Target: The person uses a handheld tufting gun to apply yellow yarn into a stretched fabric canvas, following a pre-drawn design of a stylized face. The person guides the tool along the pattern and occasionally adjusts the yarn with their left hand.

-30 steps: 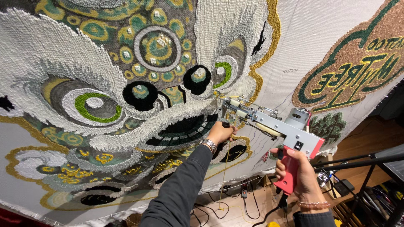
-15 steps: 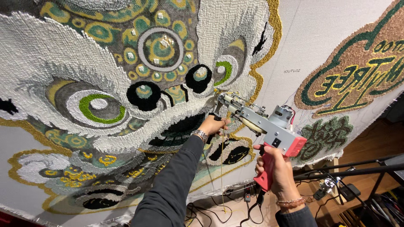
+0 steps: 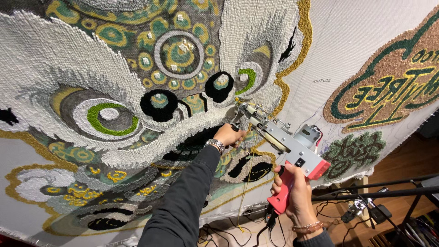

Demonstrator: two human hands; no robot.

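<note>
The right hand (image 3: 296,192) is wrapped around the pink grip of a tufting gun (image 3: 283,142), with the fingers closed tight on the grip. The gun has a grey metal body and points up and to the left, with its front tip against the cloth. The left hand (image 3: 227,135) is closed on the front part of the gun, just beside the tip, and it touches the tufted rug (image 3: 137,91) there. The left wrist carries a metal wristwatch (image 3: 215,145), and the arm wears a dark sleeve (image 3: 183,201). The right wrist carries a bead bracelet (image 3: 307,227).

The rug hangs upright in front of the person and fills most of the view. It shows a big lion-like face in white, grey, green, yellow and black yarn, with a gold border. The gun's tip stands at the dark mouth area, below the two black round tufts. A thin yellow yarn (image 3: 244,192) hangs down from the gun toward the floor. To the right, on the bare white cloth, there is a smaller green and brown tufted emblem (image 3: 388,87). Black cables (image 3: 238,228) lie on the floor below, and a dark metal stand (image 3: 388,192) is at the lower right.
</note>
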